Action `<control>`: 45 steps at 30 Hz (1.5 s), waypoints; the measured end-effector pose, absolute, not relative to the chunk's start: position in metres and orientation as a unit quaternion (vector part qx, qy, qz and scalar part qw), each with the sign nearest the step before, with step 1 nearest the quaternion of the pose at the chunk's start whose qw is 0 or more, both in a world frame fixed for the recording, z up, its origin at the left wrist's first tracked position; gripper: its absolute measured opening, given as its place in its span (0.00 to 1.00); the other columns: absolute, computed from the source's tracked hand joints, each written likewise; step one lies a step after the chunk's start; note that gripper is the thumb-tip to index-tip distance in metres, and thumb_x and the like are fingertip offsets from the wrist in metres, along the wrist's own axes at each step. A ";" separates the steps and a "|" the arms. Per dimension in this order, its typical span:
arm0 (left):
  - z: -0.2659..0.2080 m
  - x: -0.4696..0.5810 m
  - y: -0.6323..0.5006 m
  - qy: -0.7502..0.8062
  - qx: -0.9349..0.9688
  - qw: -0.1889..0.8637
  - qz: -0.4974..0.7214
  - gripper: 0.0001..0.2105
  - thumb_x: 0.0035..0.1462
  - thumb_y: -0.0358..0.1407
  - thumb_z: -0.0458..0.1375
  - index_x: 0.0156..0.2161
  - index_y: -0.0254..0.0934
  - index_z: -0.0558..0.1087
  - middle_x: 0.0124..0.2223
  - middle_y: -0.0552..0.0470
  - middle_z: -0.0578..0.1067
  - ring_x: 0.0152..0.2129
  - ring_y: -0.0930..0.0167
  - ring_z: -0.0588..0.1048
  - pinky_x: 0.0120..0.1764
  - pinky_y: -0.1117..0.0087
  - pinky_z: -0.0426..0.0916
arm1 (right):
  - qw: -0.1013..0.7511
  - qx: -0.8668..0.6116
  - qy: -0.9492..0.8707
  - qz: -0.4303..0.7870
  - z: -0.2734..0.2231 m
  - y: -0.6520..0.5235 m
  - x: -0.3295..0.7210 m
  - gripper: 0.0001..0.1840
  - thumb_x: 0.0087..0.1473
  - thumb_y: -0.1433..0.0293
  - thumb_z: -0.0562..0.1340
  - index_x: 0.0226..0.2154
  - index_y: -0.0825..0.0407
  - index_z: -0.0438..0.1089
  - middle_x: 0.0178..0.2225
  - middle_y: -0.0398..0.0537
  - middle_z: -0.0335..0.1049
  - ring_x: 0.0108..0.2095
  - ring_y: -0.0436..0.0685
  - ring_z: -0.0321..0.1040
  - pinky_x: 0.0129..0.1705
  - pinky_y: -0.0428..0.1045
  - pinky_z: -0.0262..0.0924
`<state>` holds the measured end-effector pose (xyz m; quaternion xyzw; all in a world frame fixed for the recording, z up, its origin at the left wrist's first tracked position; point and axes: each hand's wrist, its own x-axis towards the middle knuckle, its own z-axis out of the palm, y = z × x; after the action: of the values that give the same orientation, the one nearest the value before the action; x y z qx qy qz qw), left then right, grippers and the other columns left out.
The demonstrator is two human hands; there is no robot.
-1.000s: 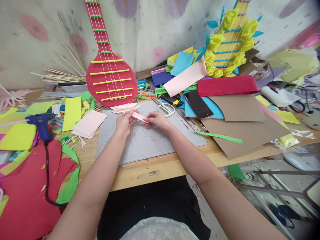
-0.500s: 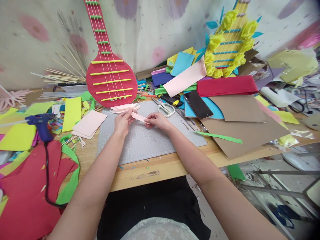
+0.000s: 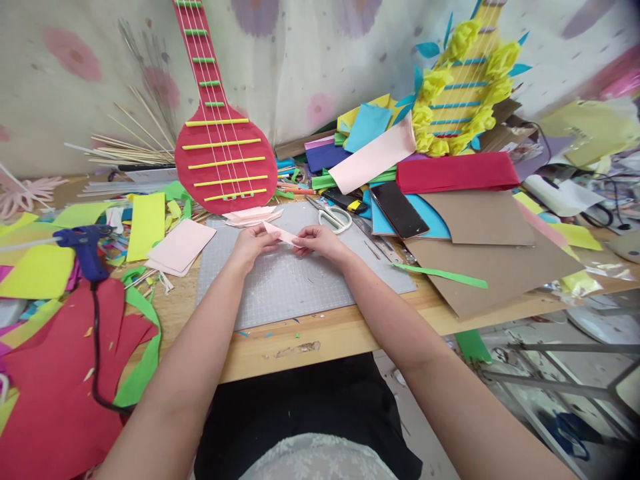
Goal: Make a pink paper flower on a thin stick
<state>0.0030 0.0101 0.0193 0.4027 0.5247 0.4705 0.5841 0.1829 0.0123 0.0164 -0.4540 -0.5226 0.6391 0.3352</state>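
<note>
Both hands meet over the grey cutting mat [image 3: 300,287] and pinch one small pink paper strip [image 3: 281,233]. My left hand [image 3: 253,243] grips its left end, my right hand [image 3: 320,240] its right end. Just behind the hands a pile of more pink strips [image 3: 250,215] lies at the mat's far edge, below a red paper guitar [image 3: 225,157] leaning on the wall.
White-handled scissors [image 3: 333,215] lie right of the hands, a black phone [image 3: 397,208] and brown cardboard [image 3: 493,257] further right. A stack of pink sheets [image 3: 180,247] and a blue glue gun [image 3: 85,243] with its cord sit on the left among coloured paper scraps. A loose green strip [image 3: 440,275] lies on the cardboard.
The hands have drawn slightly closer together on the pink strip, with the left fingers shifting along it. The view has nudged a little to the left.
</note>
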 end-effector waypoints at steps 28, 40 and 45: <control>0.045 -0.046 0.030 0.545 0.247 0.505 0.623 0.05 0.45 0.23 0.59 0.28 0.33 0.69 0.28 0.52 0.75 0.25 0.75 0.76 0.28 0.77 0.72 | 0.406 -0.467 -0.488 0.616 0.011 0.021 0.195 0.07 0.42 0.75 0.66 0.23 0.55 0.66 0.21 0.43 0.71 0.21 0.45 0.67 0.27 0.43 0.65; 0.068 -0.051 0.041 0.685 0.407 0.428 0.426 0.03 0.46 0.30 0.58 0.27 0.31 0.70 0.27 0.46 0.74 0.24 0.69 0.75 0.26 0.71 0.70 | 0.390 -0.461 -0.510 0.613 0.005 0.023 0.194 0.06 0.42 0.75 0.65 0.23 0.54 0.66 0.22 0.42 0.71 0.22 0.46 0.67 0.29 0.44 0.65; 0.071 -0.073 0.039 0.740 0.523 0.249 0.341 0.08 0.43 0.32 0.59 0.33 0.34 0.70 0.36 0.46 0.75 0.32 0.65 0.75 0.37 0.63 0.69 | 0.388 -0.467 -0.512 0.608 0.001 0.025 0.192 0.06 0.43 0.76 0.64 0.23 0.54 0.65 0.21 0.41 0.70 0.21 0.45 0.67 0.27 0.42 0.64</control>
<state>-0.0732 0.0389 0.0710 0.5231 0.7403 0.3408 0.2494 0.1923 0.0252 0.0011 -0.4665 -0.5118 0.6080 0.3882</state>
